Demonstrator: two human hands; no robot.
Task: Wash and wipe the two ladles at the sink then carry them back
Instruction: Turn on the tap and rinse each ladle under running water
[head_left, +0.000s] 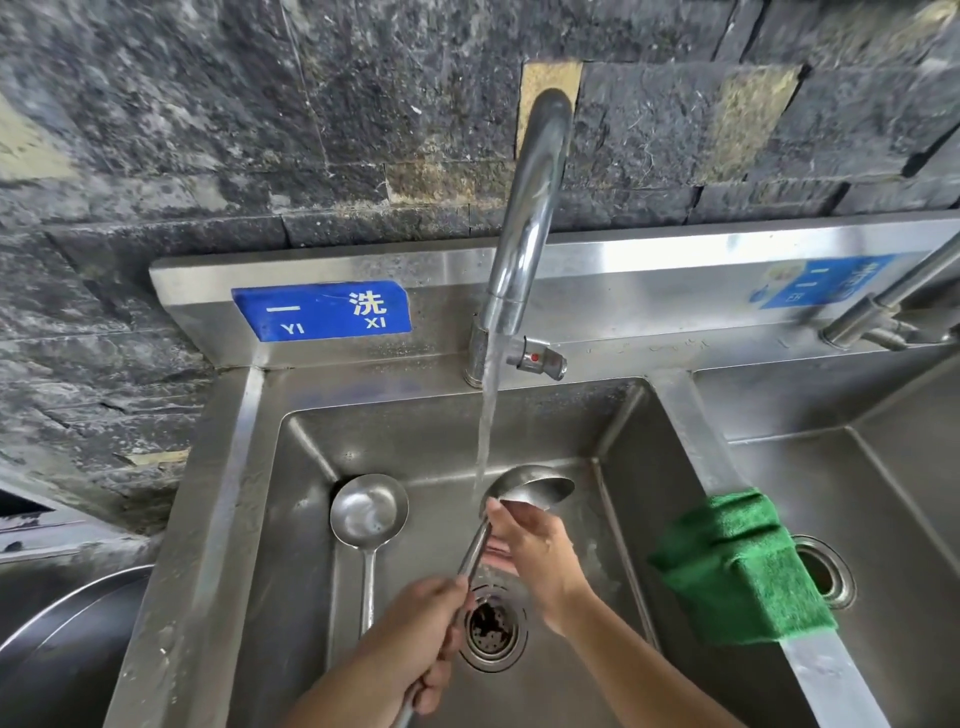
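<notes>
Two steel ladles are in the left sink basin. One ladle is held up under the running water from the tap. My left hand grips its handle low in the frame. My right hand holds the bowl from the near side, fingers on its rim and underside. The second ladle lies on the basin floor to the left, bowl up, handle pointing toward me.
A green cloth hangs over the divider between the two basins. The drain sits below my hands. A second basin with its own drain is at the right. A large steel bowl stands at the lower left.
</notes>
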